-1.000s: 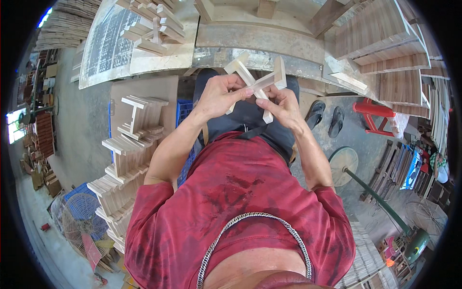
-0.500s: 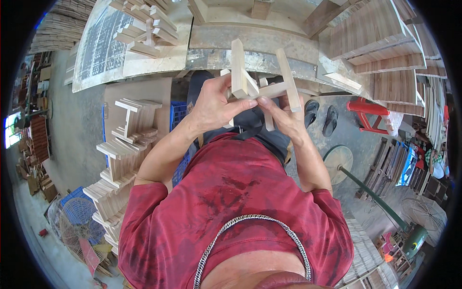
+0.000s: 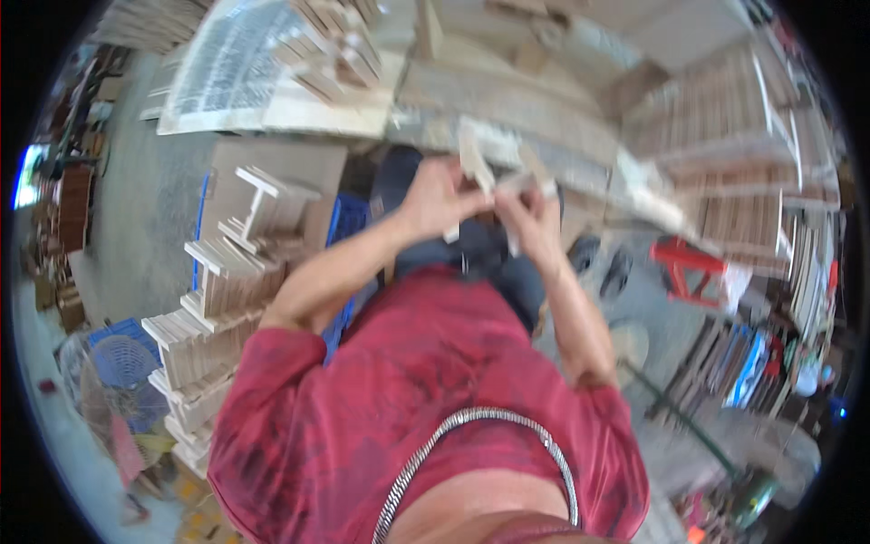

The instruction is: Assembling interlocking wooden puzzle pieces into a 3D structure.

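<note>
Wooden counter (image 3: pixel 489 95) across front; rows of stacked wooden frames (image 3: pixel 217 281) at left. Left hand (image 3: pixel 433 197) over lap (image 3: pixel 419 249), near counter edge, grip clasping pale wooden pieces (image 3: pixel 472 159); right hand (image 3: pixel 533 220) just beside, grip pinching them too. Pieces sit between hands; blur hides joints and count. Step in hand seems fitting or aligning pieces; next move likely calls for steady two-handed hold, ends squared.

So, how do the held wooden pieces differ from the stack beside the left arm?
The held pieces sit in the left hand and right hand; the stack stands apart, untouched. The held pieces are few; the stack has many, in close rows. Both are pale wood.
</note>
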Demonstrator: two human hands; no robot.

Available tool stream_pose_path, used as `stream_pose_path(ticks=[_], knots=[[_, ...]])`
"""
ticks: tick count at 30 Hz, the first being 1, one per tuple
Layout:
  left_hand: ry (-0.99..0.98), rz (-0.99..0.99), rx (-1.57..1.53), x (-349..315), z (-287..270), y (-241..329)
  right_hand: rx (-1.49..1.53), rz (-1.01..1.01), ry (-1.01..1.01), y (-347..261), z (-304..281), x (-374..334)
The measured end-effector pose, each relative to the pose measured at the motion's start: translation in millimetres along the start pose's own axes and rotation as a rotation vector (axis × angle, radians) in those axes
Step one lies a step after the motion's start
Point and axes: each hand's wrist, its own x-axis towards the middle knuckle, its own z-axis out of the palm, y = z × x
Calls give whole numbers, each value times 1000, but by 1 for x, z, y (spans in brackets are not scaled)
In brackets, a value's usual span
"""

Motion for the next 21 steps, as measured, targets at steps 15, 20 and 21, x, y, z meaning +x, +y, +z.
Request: stream_pose_path(ticks=[15,20,21], knots=[[427,713,1175,-59,-126,118,-125,-44,-448,-162,63,79],[1029,849,980,-75,-158,77,-142,-532,-277,-216,110,116],[1030,508,859,-65,-163,56,-152,-525,-283,-223,119,128]])
